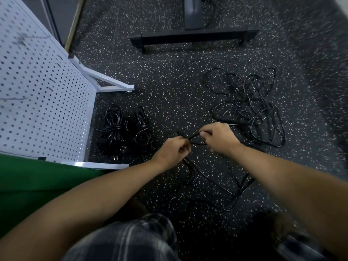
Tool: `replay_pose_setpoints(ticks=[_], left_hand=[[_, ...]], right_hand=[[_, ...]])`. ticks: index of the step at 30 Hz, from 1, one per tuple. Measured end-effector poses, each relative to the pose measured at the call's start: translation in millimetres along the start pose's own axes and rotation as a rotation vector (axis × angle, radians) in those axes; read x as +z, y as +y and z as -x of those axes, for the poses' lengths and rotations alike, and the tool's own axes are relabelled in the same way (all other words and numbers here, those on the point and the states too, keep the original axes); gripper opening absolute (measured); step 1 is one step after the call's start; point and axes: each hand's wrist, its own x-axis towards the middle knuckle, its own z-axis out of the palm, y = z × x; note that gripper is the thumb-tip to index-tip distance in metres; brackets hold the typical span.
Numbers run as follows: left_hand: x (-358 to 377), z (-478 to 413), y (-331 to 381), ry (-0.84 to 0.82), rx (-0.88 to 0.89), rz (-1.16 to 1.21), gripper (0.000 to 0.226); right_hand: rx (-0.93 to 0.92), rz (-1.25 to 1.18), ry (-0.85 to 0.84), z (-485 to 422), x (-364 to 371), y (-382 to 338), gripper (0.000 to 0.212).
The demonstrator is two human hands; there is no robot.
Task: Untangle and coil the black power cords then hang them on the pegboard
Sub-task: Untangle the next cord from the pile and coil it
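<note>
Both my hands grip one black power cord [211,182] above the speckled floor. My left hand [174,150] has its fingers curled round the cord, and my right hand [219,137] pinches it a little higher and to the right. The cord's slack trails down in loose loops on the floor between my arms. A tangled pile of black cords [250,108] lies on the floor just beyond my right hand. Two coiled cords [125,129] lie side by side at the foot of the white pegboard [37,91] on the left.
The pegboard's white frame legs [111,81] stick out onto the floor near the coils. A dark metal stand base [194,37] crosses the floor farther off. A green cloth [37,183] lies at my lower left. My knee and a shoe show at the bottom.
</note>
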Motion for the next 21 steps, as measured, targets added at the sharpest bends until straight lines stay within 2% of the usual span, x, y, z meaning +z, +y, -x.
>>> replay_pose_setpoints(ticks=[5,7,12,16,19,21], left_hand=[[-46.9,-8.3,34.7,0.016,0.03,0.016,0.041],[-67.7,-14.5,50.9,0.006,0.028,-0.052,0.052],[-121.4,-25.9,116.4,-0.066,0.026,-0.325,0.023],[-159.0,-22.0,176.8,-0.081,0.098,-0.433,0.026],[-177.1,-11.6,217.4,-0.046,0.142,-0.45,0.027],[-185.7,-2.9,238.8,-0.006,0.145,-0.415,0.022]], right_hand=[[-0.065,-0.027,-0.002,13.4,-41.9,-22.8,0.019],[-0.124,-0.026,-0.002,20.9,-61.0,-36.4,0.018],[-0.241,0.055,0.037,54.6,-115.8,-74.2,0.018],[-0.318,0.093,0.133,92.1,-161.7,-97.8,0.015],[-0.344,-0.032,0.268,110.9,-186.5,-106.5,0.009],[-0.327,-0.221,0.379,120.2,-195.8,-111.5,0.012]])
